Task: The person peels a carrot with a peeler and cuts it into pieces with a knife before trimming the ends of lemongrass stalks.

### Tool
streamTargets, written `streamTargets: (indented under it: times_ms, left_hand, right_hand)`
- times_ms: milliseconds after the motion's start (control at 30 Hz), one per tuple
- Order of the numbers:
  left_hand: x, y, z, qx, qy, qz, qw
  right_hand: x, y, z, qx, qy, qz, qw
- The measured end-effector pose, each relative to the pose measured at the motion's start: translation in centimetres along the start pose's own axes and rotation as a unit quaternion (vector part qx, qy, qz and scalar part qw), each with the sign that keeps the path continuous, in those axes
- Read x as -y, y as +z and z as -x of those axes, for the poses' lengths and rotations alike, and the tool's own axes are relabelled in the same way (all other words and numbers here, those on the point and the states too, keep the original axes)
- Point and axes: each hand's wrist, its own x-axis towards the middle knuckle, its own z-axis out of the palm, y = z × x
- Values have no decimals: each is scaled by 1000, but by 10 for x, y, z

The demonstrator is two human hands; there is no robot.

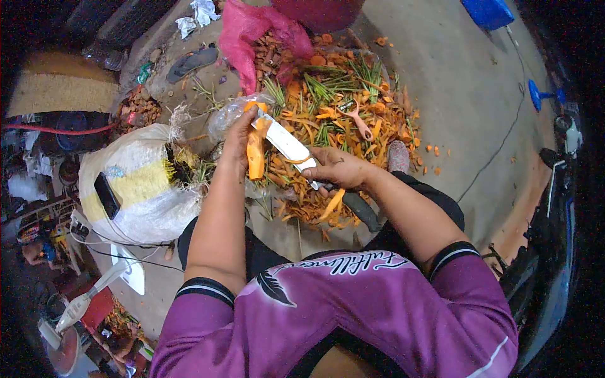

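My left hand (239, 140) is closed around a peeled orange carrot (256, 154), held upright above the heap. In my right hand (340, 169) is a knife (285, 140) with a broad white blade that slants up to the left, its tip beside the carrot. A thin orange strip lies across the blade near my fingers. Below both hands spreads a heap of carrot peelings (296, 208) mixed with green stalks (321, 88). A pink peeler (360, 122) rests on the heap, right of the knife.
A pink mesh bag (234, 38) lies at the heap's far side, by a red tub (321, 12). To the left stands a white and yellow sack (142, 214) with a phone (107, 195) on it. A white fan (79, 309) is lower left. A cable (504, 140) crosses the floor at right.
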Motion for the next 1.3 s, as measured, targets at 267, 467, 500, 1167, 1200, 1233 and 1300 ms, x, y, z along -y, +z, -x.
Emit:
streamTargets:
  times_ms: [267, 467, 500, 1167, 1200, 1233, 1300]
  left_hand:
    - [0, -9, -8, 59, -4, 42, 997]
    - [2, -9, -16, 65, 39, 110, 991]
    - [3, -5, -17, 61, 36, 117, 991]
    - [22, 32, 22, 184, -111, 117, 970]
    - [23, 30, 20, 186, -104, 112, 971]
    - [23, 28, 18, 188, -97, 107, 972]
    - [23, 26, 19, 175, -102, 76, 976]
  right_hand:
    - [-14, -13, -10, -267, -90, 410, 868]
    - [-20, -9, -9, -211, -196, 425, 858]
    - [-17, -8, -9, -192, -168, 369, 894]
    - [13, 8, -21, -301, -100, 385, 866]
    - [12, 8, -23, -305, -97, 394, 861]
    - [10, 7, -26, -309, -93, 403, 856]
    - [4, 6, -32, -311, -102, 402, 855]
